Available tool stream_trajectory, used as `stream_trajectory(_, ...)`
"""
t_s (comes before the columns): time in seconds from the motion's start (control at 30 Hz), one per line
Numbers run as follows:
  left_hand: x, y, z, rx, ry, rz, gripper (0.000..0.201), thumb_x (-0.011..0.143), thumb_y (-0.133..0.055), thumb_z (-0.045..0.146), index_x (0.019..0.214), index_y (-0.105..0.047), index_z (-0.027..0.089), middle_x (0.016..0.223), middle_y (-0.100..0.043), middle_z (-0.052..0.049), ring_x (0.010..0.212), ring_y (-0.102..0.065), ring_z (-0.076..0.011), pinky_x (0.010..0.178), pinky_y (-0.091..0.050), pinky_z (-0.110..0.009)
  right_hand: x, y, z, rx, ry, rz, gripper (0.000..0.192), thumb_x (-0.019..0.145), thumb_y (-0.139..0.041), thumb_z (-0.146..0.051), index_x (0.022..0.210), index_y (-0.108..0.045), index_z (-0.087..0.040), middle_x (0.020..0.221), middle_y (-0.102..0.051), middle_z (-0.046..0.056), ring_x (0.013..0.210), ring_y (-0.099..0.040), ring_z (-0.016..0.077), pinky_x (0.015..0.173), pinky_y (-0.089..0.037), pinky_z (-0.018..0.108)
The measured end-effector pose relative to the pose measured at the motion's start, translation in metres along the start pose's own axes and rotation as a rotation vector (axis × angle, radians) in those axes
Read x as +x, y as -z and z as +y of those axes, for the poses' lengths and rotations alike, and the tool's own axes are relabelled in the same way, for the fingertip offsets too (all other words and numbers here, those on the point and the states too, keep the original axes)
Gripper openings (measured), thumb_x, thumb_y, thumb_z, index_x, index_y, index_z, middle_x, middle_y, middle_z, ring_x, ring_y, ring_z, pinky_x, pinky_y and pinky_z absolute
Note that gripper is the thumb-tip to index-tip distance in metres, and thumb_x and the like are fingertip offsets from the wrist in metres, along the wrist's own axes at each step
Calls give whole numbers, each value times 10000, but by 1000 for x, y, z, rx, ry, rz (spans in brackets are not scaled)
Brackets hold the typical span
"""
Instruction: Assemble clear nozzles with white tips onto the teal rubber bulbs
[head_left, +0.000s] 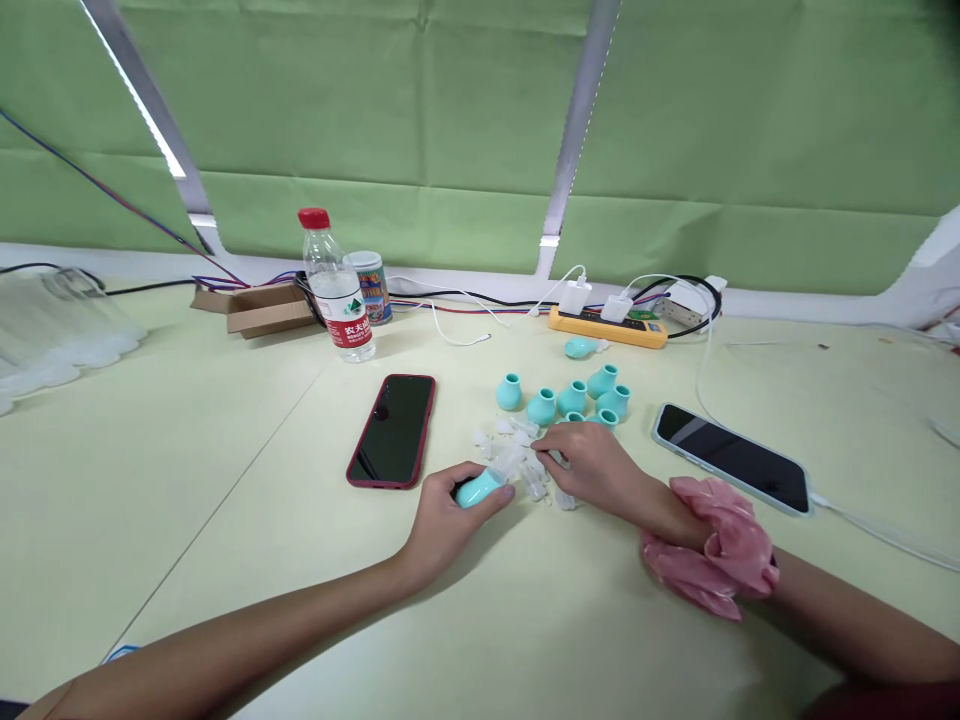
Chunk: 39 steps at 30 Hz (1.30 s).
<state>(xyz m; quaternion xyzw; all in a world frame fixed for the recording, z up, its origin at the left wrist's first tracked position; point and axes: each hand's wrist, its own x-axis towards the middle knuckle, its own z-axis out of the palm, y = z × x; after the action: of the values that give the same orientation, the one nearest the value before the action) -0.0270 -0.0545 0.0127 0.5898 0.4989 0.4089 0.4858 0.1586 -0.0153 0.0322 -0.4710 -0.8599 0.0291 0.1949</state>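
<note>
My left hand [454, 515] is closed around a small teal rubber bulb [480, 487], lying on its side. A clear plastic piece [510, 461] shows at the bulb's mouth end; whether it sits in the bulb or lies behind it, I cannot tell. Over a loose pile of small clear and white plastic pieces [534, 483], my right hand [585, 465] has its thumb and fingers pinched together. Whatever is between those fingertips is too small to make out. Several more teal bulbs [541, 407] stand mouth-up just behind the pile, some partly hidden by my right hand.
A phone in a red case [391, 432] lies left of the pile, a charging phone [733, 458] right of it. Farther back are a water bottle [337, 295], a can [373, 287], a cardboard box [271, 310], a yellow power strip [607, 328] and another teal bulb with a clear tip [581, 347].
</note>
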Motion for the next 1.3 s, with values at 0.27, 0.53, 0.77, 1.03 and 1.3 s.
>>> stream_trajectory(0.27,-9,-2,12,13,-80,-171,233,692,-579,367,682,-594,135,549,-460,28,520,-379,-95,492,-312,-202,-6,12,-31,556,-47,-70,327,807,-422,-345,550,-477,-149,469,-436,-38,435,-365,58,426,-290,189)
stream_trajectory(0.53,-17,1,16,279,-447,-299,210,765,-518,317,671,-599,148,590,-511,-13,545,-414,-115,522,-371,-235,-10,-7,-44,912,-152,-128,352,780,-325,-285,459,-220,-187,427,-212,-56,391,-215,55,376,-207,206)
stream_trajectory(0.77,20,24,33,442,-752,-163,179,783,-514,269,904,-584,158,809,-577,-71,810,-492,-181,750,-413,-304,-5,9,-21,657,-211,-13,375,791,-346,-325,462,-231,-187,415,-225,-58,376,-234,59,402,-173,217)
stream_trajectory(1.03,107,34,22,823,-512,41,345,744,-500,441,860,-626,141,750,-560,-57,742,-518,-195,684,-407,-305,-5,-9,-13,-247,146,79,298,819,-420,-385,726,-558,-138,581,-589,35,475,-499,124,446,-187,246)
stream_trajectory(1.3,106,40,15,847,-544,-81,353,755,-499,382,1025,-557,162,819,-628,-51,755,-556,-184,688,-416,-279,-7,-17,-11,-212,187,149,238,804,-457,-365,783,-561,-152,692,-590,28,569,-538,125,477,-271,239)
